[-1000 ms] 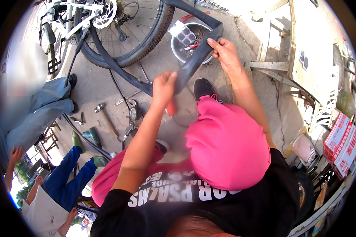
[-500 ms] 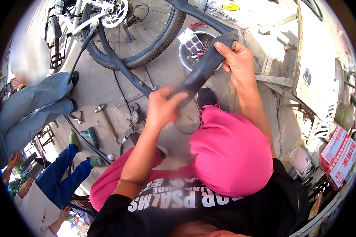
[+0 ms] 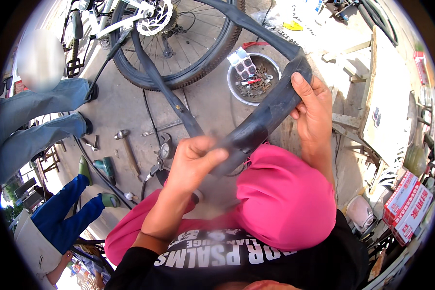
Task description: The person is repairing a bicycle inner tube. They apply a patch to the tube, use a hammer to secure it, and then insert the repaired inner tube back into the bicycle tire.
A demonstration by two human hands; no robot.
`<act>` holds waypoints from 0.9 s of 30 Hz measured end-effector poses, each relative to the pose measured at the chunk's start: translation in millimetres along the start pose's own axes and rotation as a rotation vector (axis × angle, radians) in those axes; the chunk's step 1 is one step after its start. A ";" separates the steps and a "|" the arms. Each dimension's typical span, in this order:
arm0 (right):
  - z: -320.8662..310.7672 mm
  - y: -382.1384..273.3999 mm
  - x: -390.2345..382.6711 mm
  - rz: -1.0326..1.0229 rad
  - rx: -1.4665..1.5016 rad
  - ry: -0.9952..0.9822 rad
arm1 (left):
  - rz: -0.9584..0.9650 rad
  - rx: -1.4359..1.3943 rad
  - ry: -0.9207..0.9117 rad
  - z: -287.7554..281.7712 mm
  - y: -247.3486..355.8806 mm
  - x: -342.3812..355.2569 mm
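Note:
A black bicycle inner tube (image 3: 268, 116) stretches between my two hands above my pink-trousered lap, its middle looking wide and swollen. My right hand (image 3: 313, 108) grips it near a sharp bend, thumb on top and fingers wrapped behind. Lower and to the left, my left hand (image 3: 193, 162) closes on the tube's other end, thumb along its upper side; that part is smeared by motion. From both hands the tube runs away toward the bicycle wheel (image 3: 181, 79), lying over its tyre. A small brass-coloured valve shows on the left stretch.
Beyond the tube sits a metal bowl (image 3: 232, 92) of small parts with a patch card. On the ground at left lie a hammer (image 3: 129, 150), a teal power tool (image 3: 105, 169) and a pressure gauge (image 3: 166, 150) on a hose. A wooden stand (image 3: 389, 106) is at right; two people (image 3: 43, 106) (image 3: 67, 208) are at left.
Both hands and the tube have come nearer to my body, the right hand also further right. The view has shifted a little, so the bowl and wheel appear lower and further right.

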State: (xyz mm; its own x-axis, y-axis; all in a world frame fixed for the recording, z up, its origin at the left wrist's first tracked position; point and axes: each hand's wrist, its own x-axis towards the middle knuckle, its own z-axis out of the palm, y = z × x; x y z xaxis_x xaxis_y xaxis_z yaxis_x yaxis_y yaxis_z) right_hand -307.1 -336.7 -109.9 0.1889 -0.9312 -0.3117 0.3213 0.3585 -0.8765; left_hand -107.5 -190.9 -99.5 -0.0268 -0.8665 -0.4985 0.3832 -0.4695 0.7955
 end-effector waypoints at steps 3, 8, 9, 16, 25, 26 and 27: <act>4.8 -2.0 1.4 0.028 0.010 -0.005 | -0.004 -0.040 -0.012 -2.0 4.5 -1.9; 3.5 -5.7 -4.1 0.029 0.022 -0.027 | 0.010 -0.072 -0.027 -2.5 2.7 -6.2; 4.2 -5.7 -4.6 0.027 0.023 -0.025 | -0.001 -0.069 -0.028 -3.9 1.4 -6.4; 4.6 -4.3 -4.3 0.008 0.024 -0.019 | -0.007 -0.080 -0.040 -3.6 -0.5 -3.8; 0.4 3.6 -0.5 -0.032 -0.005 0.017 | -0.080 -0.081 -0.075 -9.6 -8.4 4.2; -2.0 5.2 0.5 -0.030 -0.003 0.021 | -0.132 -0.105 -0.063 -9.9 -9.2 5.8; -3.7 6.9 1.5 -0.043 -0.007 0.017 | -0.113 0.028 -0.039 -10.6 -12.3 8.5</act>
State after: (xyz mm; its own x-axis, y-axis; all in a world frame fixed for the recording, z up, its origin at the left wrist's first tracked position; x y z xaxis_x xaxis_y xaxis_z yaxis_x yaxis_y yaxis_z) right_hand -308.1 -335.8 -117.9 0.1590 -0.9467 -0.2801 0.3225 0.3179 -0.8916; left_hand -102.6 -190.8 -117.2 -0.1046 -0.8136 -0.5720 0.3494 -0.5686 0.7447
